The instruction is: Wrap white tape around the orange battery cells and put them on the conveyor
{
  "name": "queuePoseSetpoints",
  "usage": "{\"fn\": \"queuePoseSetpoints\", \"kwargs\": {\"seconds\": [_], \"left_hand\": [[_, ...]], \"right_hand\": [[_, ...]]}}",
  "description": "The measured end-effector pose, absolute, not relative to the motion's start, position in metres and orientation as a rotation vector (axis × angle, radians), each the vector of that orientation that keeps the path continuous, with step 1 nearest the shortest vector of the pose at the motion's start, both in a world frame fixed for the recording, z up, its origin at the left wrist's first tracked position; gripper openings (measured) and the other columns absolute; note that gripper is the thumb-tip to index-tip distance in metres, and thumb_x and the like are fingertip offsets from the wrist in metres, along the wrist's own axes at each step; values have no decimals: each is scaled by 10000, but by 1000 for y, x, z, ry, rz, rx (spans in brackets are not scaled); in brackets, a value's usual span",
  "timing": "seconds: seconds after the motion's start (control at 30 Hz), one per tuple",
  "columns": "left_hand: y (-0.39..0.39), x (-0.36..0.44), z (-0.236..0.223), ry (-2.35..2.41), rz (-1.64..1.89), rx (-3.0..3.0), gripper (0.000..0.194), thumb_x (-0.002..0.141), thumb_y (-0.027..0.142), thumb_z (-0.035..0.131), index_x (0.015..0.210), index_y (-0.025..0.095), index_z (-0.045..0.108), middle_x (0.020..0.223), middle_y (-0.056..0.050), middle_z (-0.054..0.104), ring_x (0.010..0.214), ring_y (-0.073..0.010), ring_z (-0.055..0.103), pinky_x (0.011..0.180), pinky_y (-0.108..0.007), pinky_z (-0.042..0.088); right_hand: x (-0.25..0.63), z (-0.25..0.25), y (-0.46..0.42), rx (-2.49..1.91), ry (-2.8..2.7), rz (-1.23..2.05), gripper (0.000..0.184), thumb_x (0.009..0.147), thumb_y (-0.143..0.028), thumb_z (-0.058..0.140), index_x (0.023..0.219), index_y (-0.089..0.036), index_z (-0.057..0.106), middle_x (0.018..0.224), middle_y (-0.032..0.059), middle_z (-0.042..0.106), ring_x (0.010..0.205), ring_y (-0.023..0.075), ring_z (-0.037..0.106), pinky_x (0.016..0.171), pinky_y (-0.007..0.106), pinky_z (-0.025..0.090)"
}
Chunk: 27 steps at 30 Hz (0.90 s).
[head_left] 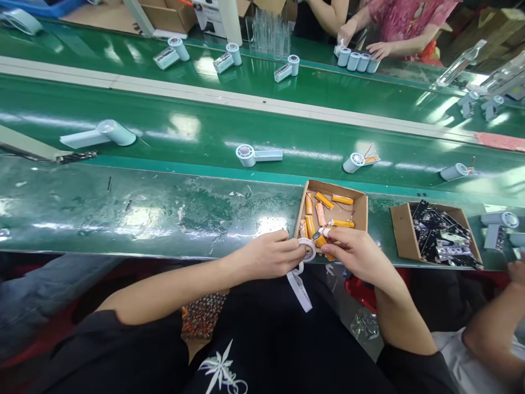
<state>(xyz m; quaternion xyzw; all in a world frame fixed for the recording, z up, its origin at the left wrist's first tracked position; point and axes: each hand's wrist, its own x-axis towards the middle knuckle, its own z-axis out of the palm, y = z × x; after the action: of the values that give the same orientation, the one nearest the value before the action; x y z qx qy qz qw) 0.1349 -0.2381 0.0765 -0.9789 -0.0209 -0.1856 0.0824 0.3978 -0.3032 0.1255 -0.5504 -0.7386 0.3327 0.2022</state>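
My left hand (281, 253) is closed on a roll of white tape (311, 249) at the front edge of the bench. A loose white strip (301, 290) hangs below the roll. Close beside it, my right hand (361, 254) pinches an orange-wrapped battery (321, 241), partly hidden by the fingers. Something white covers or sits at the right index fingertip, and a small dark round piece shows between the hands. Both hands are over the near side of a cardboard box (360, 214) holding several orange batteries (324, 200) with thin wires.
Right of the box stands another cardboard box (404, 232) full of dark circuit boards (441, 232). Beyond the bench, a green conveyor (197, 137) carries light-blue handheld housings (246, 155). A co-worker's hands (379, 50) touch cylinders across the line; another person's arm (498, 328) is at right.
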Motion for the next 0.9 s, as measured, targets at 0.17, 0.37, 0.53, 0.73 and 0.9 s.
{"fn": "queuePoseSetpoints", "kwargs": {"seconds": [0.17,0.37,0.53,0.73,0.9], "left_hand": [[-244,141,77,-137,-660,-2878,156,1059,132,611,1081,171,761,1054,-53,725,881,-157,570,739,-330,408],[-250,156,85,-221,-795,-2865,177,1031,121,633,871,149,702,806,-23,607,728,-164,520,631,-348,364],[-257,165,86,-300,-908,-2860,190,1015,125,654,828,149,680,735,-10,565,664,-166,494,595,-358,344],[-266,171,78,-442,-956,-2800,156,1036,141,642,890,145,697,756,-15,602,686,-171,514,599,-357,353],[-264,171,70,-564,-964,-2767,220,1075,184,625,871,136,693,743,-18,597,699,-169,520,613,-366,344]], "right_hand": [[392,103,-306,-1547,-1791,1012,312,1047,-406,649,803,-213,664,788,18,701,742,171,655,695,282,510],[386,67,-312,-1489,-1020,919,517,792,-597,908,1123,-211,813,969,70,817,866,234,775,750,346,662],[366,60,-313,-1314,-610,775,556,773,-551,952,1190,-223,786,1074,70,813,924,211,777,791,314,661],[320,54,-319,-1170,-451,716,434,873,-563,868,1143,-258,719,1024,28,782,863,175,750,788,293,641],[308,41,-325,-1111,-501,729,397,849,-481,911,1099,-276,681,1034,17,800,968,190,775,918,337,648]]}}
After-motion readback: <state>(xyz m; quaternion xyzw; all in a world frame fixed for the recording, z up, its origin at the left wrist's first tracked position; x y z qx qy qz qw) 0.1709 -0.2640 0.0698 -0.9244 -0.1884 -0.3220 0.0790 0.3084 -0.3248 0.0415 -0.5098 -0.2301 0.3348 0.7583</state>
